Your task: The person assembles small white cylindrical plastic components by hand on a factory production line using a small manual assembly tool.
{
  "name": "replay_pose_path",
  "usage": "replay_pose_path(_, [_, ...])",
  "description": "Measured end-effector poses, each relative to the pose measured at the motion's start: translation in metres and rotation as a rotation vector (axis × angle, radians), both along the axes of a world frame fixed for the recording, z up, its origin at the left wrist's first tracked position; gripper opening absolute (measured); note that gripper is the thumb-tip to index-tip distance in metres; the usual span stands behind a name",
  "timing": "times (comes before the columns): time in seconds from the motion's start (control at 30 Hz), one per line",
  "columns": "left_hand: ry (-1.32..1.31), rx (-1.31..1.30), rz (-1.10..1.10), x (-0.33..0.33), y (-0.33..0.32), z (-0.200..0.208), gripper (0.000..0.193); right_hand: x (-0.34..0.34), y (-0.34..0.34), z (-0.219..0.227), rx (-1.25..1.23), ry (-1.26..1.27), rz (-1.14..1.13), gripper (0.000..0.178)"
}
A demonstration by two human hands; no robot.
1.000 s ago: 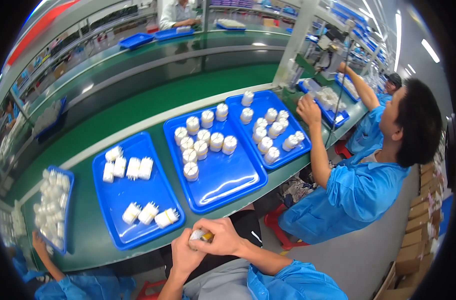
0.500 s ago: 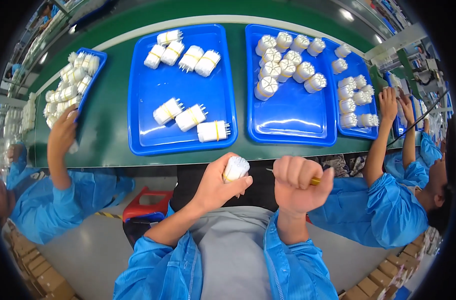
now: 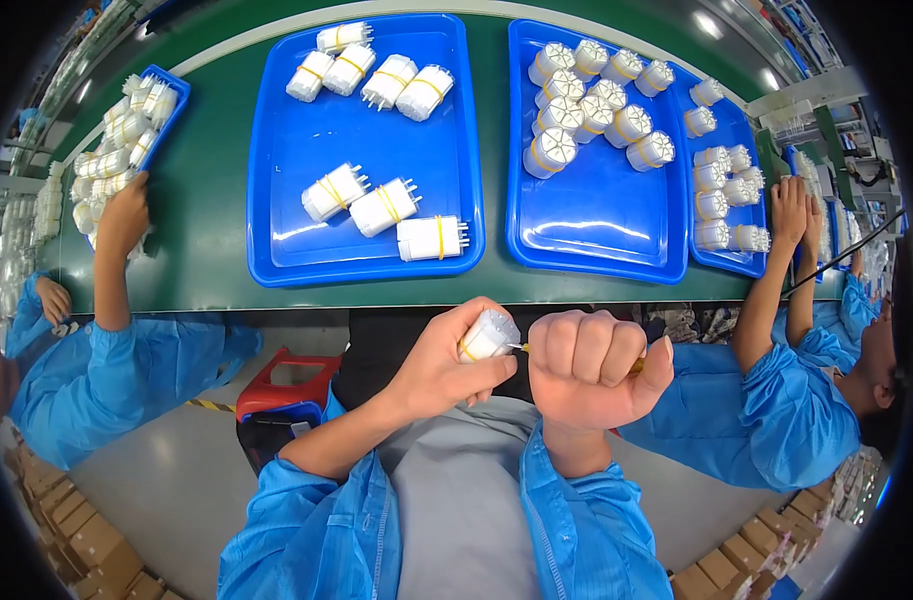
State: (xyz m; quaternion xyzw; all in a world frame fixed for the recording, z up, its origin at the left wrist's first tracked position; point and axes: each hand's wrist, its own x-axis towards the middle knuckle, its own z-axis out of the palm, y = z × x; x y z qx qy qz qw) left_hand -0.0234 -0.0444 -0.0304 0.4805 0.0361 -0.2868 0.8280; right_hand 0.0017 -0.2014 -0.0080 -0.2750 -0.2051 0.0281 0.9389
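In front of my body, over the near edge of the bench, my left hand (image 3: 444,356) is closed around a bundle of white plastic parts (image 3: 487,336). A yellow band circles the bundle, and one of its ends faces right. My right hand (image 3: 598,368) is a fist around a slim tool (image 3: 637,366) with a yellow handle. From the fist's left side a thin metal tip points at the bundle's end, at or very close to it. Most of the tool lies hidden inside my fingers, so its exact kind does not show.
On the green bench (image 3: 211,200) a blue tray (image 3: 311,140) bears several banded white bundles. Another blue tray (image 3: 596,215) holds more, standing on end, beside a third tray (image 3: 726,260). Co-workers in blue sleeves sit left and right. A red stool (image 3: 276,385) stands at lower left.
My left hand has tilted the bundle's end toward the right. The tool's tip, apart from the bundle before, now meets or nearly meets it. The trays sit higher in view.
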Motion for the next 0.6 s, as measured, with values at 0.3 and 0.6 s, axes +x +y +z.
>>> replay_pose_path(0.3, [0.020, 0.062, -0.069, -0.001, 0.001, 0.001, 0.022, 0.003, -0.005, 0.001, -0.066, -0.036, 0.063, 0.054])
replay_pose_path(0.6, [-0.046, 0.221, -0.027, -0.001, -0.005, -0.011, 0.023, 0.003, -0.003, -0.010, -0.070, 0.080, 0.134, 0.052])
